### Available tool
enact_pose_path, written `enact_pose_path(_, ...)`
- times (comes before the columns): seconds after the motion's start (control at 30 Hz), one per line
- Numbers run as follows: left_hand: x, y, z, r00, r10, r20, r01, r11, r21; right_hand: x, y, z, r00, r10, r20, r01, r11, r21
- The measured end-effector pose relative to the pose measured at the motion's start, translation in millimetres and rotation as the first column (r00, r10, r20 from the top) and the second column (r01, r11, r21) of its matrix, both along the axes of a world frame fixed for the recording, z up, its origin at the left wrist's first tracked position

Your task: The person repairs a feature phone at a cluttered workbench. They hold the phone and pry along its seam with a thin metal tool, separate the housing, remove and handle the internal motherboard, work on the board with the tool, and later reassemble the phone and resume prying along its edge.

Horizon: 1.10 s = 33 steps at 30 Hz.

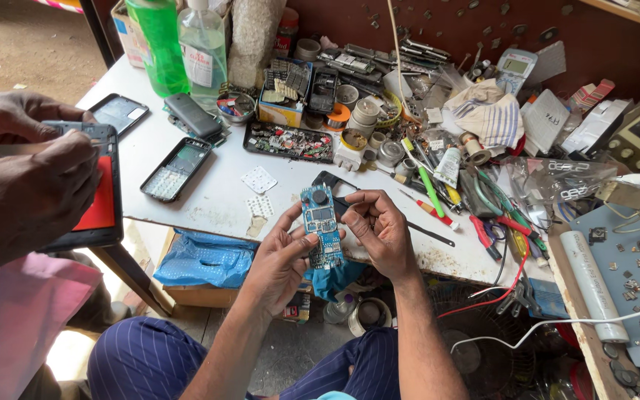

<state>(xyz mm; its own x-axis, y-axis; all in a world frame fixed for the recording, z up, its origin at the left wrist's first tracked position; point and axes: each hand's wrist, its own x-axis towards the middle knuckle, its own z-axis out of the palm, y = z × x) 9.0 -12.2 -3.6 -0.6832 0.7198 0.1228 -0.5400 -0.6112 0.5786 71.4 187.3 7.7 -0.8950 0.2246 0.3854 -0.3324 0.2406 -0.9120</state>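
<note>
A: Where's the board?
B: Centre frame, above the bench (209,185) edge. My left hand (279,259) and right hand (379,230) pinch the blue board (322,237); edge grip seems safest.

Two plastic bottles (157,44) (203,48), one blue circuit board (322,227), perhaps three phones (175,169) (118,112) (194,115) lying on the table (216,200)

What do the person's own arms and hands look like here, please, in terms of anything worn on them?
Both forearms are bare, with no sleeves in view. The left hand and right hand wear no gloves, and no rings, watch or bracelet show. Navy pinstriped trousers cover the legs below.
</note>
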Motion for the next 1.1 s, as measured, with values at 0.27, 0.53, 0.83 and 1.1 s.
enact_pose_path(0.27, -52.8, 20.1, 12.6, 0.989, -0.055, -0.138, 0.063, 0.997, 0.055, 3.0, -8.9, 11.9, 0.995, 0.065, -0.077, -0.064, 0.998, 0.012)
enact_pose_path(0.53, -76.5, 28.5, 11.9, 0.969, -0.13, -0.212, 0.134, 0.991, 0.004, 2.0, -14.0, 19.6, 1.0, -0.023, -0.019, 0.025, 0.994, 0.108)
enact_pose_path(0.83, -69.0, 23.4, 12.0, 0.974, -0.122, -0.189, 0.119, 0.993, -0.026, 0.4, -14.4, 17.7, 0.999, -0.044, 0.013, 0.042, 0.991, 0.124)
enact_pose_path(1.1, -69.9, 26.2, 5.4, 0.976, -0.094, -0.195, 0.081, 0.994, -0.074, 0.6, -15.5, 19.5, 0.992, -0.117, 0.044, 0.104, 0.97, 0.218)
